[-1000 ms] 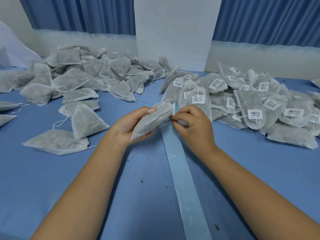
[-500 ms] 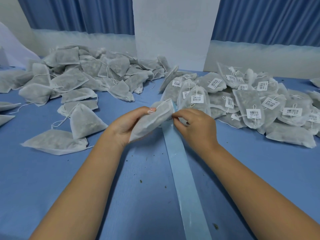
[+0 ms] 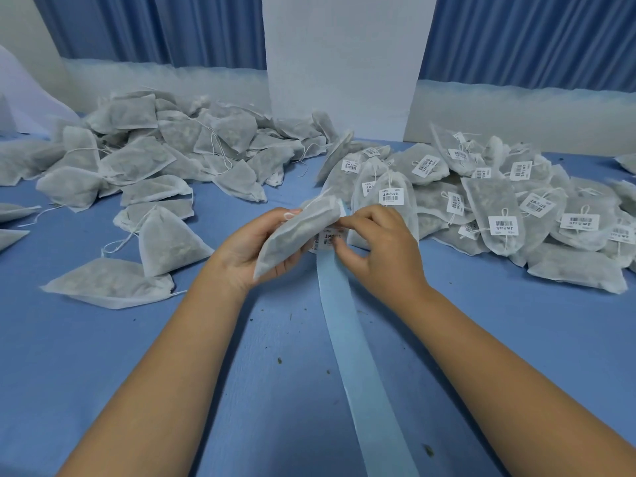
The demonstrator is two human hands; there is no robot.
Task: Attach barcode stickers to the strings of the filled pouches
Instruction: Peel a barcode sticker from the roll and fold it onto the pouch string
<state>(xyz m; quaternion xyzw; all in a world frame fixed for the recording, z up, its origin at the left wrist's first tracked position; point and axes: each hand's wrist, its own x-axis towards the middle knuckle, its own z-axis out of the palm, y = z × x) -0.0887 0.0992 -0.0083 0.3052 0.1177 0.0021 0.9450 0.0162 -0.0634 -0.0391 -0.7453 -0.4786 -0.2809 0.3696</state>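
Head view: our left hand (image 3: 254, 249) grips a filled white mesh pouch (image 3: 296, 235), tilted and held up over the middle of the blue surface (image 3: 103, 356). Our right hand (image 3: 382, 249) has its fingers curled, pinching a small white barcode sticker (image 3: 328, 237) just beside the pouch's lower edge. That's at the far end of a long pale blue paper strip (image 3: 347, 321) running along the surface toward us. A heap of unlabelled grey-white pouches (image 3: 165, 156) sits far left, and a heap of barcode-labelled pouches (image 3: 499, 201) far right.
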